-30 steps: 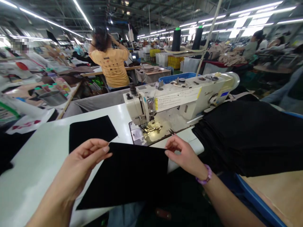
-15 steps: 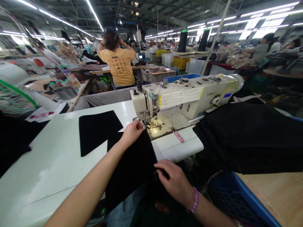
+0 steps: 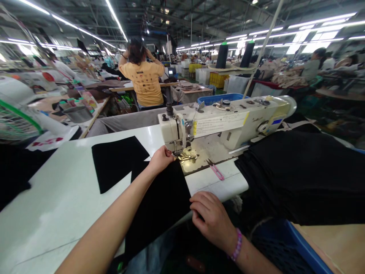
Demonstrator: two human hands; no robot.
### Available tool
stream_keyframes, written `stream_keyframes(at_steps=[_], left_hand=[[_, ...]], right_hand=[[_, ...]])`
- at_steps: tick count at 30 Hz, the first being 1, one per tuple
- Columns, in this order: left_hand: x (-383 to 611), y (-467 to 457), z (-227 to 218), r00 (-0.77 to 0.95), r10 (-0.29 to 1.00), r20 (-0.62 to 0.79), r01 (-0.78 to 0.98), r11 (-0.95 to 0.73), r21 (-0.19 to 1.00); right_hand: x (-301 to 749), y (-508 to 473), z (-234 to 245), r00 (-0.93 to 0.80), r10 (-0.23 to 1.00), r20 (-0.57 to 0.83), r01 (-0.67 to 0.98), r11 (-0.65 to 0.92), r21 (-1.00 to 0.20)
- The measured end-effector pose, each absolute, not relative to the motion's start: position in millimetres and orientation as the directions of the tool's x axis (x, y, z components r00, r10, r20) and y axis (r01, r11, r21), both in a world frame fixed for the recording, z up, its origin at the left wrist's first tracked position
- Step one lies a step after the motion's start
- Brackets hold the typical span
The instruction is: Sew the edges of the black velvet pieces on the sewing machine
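Observation:
A piece of black fabric (image 3: 162, 198) lies on the white table and hangs over its front edge. At its far end, beside the needle area of the sewing machine (image 3: 236, 129), my left hand (image 3: 161, 160) is closed in a pinch on the fabric. My right hand (image 3: 211, 219), wearing a purple bead bracelet, has its curled fingers closed on the fabric's right edge near the table front. The left forearm covers part of the cloth. Pink-handled thread snips (image 3: 217, 172) rest right of the needle area, partly on the machine bed.
Another black piece (image 3: 116, 161) lies flat to the left. A stack of black fabric (image 3: 302, 167) sits right of the machine, above a blue basket (image 3: 302, 243). A fan (image 3: 19, 118) stands far left. A person in a yellow shirt (image 3: 144, 85) is beyond the table.
The camera view has shifted slightly. My right hand's fingers have curled more at the fabric's right edge, and the cloth there lies straighter. My left hand stays by the needle area.

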State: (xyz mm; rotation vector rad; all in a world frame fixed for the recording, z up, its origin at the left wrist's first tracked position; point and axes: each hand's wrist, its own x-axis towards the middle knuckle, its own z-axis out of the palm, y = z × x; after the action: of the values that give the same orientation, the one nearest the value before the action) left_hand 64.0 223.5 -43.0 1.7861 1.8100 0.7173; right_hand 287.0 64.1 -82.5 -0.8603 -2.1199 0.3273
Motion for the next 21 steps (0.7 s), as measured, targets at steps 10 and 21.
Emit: stream_keyframes(at_steps=[10,21], left_hand=[[63,211,-42,-0.054,0.993,0.107,0.83,-0.015,0.558],[101,62,-30,0.497,0.866,0.048,0.808,-0.483,0.338]], right_hand=[[287,85,-101,-0.52,0.418,0.745,0.389,0.892,-0.228],[288,71,-73,-0.54,0.66,0.522,0.477,0.751,-0.456]])
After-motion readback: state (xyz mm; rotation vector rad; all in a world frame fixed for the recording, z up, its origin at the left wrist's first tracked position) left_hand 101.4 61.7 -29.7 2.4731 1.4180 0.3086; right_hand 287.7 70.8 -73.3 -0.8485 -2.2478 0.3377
